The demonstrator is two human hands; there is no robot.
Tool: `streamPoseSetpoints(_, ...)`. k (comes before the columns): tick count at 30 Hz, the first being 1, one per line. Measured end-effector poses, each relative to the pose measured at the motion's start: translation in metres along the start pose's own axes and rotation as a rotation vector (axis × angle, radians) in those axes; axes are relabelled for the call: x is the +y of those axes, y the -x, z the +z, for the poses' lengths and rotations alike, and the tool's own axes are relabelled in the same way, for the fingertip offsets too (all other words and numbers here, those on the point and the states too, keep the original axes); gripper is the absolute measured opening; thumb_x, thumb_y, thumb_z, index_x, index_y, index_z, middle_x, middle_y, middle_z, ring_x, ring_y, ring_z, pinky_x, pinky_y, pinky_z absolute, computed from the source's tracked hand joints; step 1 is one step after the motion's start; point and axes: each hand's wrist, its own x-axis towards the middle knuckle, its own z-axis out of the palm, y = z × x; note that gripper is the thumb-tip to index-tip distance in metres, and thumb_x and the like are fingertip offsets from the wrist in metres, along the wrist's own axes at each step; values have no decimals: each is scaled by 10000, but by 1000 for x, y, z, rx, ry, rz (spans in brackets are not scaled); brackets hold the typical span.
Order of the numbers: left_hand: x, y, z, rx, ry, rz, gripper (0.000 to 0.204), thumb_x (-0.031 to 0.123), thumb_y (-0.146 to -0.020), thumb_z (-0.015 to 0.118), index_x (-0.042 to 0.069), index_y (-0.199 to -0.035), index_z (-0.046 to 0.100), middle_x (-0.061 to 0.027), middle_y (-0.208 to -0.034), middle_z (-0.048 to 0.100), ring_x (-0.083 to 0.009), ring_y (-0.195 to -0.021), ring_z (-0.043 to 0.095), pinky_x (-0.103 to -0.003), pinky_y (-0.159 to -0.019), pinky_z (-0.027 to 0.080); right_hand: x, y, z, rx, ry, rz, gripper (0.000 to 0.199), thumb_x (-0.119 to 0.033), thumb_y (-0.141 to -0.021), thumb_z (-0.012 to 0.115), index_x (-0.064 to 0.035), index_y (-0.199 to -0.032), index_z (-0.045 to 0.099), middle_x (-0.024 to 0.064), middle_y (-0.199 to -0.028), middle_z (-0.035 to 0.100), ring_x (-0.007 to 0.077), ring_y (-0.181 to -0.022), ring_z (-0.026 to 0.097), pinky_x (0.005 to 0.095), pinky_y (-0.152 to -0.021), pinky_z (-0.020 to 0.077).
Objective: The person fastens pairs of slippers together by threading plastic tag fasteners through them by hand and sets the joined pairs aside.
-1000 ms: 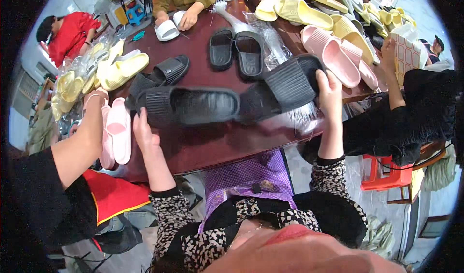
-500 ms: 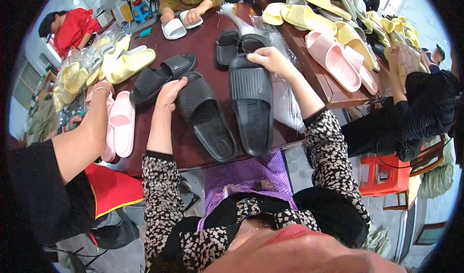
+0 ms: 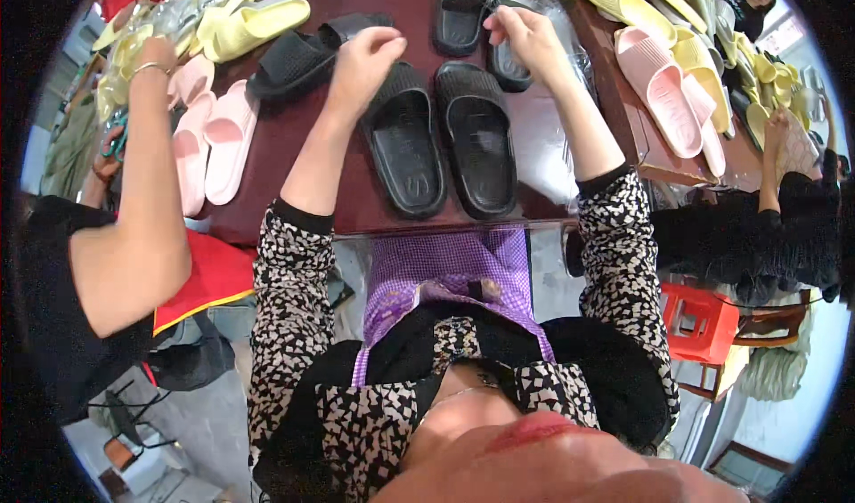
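Two black slide slippers, the near left slide point(image 3: 405, 160) and the near right slide point(image 3: 481, 160), lie side by side on the dark red table point(image 3: 294, 169), heels toward me. Just above and left of them is my left hand point(image 3: 363, 68), empty, its fingers loosely bent and apart. My right hand point(image 3: 534, 44) hovers at the far black slide point(image 3: 509, 65), thumb and fingers apart; whether it touches the slide I cannot tell. Another black slide point(image 3: 461, 22) lies beside that one. Left of my left hand, black ribbed slides point(image 3: 294, 65) overlap each other.
A neighbour's arm point(image 3: 156, 156) reaches over the left side near pink slides point(image 3: 230, 142) and yellow slides point(image 3: 258, 27). On the right, an adjoining table bears pink slides point(image 3: 659, 93) and many yellow ones. A red stool point(image 3: 699, 320) stands below it. Clear plastic wrap point(image 3: 557, 138) lies at right.
Both hands have let go of the near black slides, which now rest flat on the table. My right hand has moved to the far slides. The view has shifted, bringing the table higher.
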Motion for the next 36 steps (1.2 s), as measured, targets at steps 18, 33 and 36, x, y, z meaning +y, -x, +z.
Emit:
streamPoseSetpoints(18,46,42,23,110,-23,168,151,122,-787,663,22,-894,624,-59,-732,614,-144,-634,567,-297,-595,463,-40,42,25,-398,260,-138,232,-194,-913,502,-6,-825,606,39,-647,589,118,-591,545,266,-565,440)
streamPoseSetpoints(33,23,106,18,-74,-372,465,110,78,-766,624,68,-867,581,-85,-770,530,-273,-736,563,-370,-660,455,-26,82,41,-530,414,-289,143,-179,-846,558,-50,-880,609,175,-750,612,370,-738,601,442,-633,477)
streamPoseSetpoints(36,20,114,18,-40,-464,434,116,61,-764,624,59,-875,590,-88,-777,523,-273,-750,571,-365,-671,465,-21,85,41,-495,262,-355,141,-66,-820,578,-15,-947,611,121,-851,642,328,-790,609,389,-687,474)
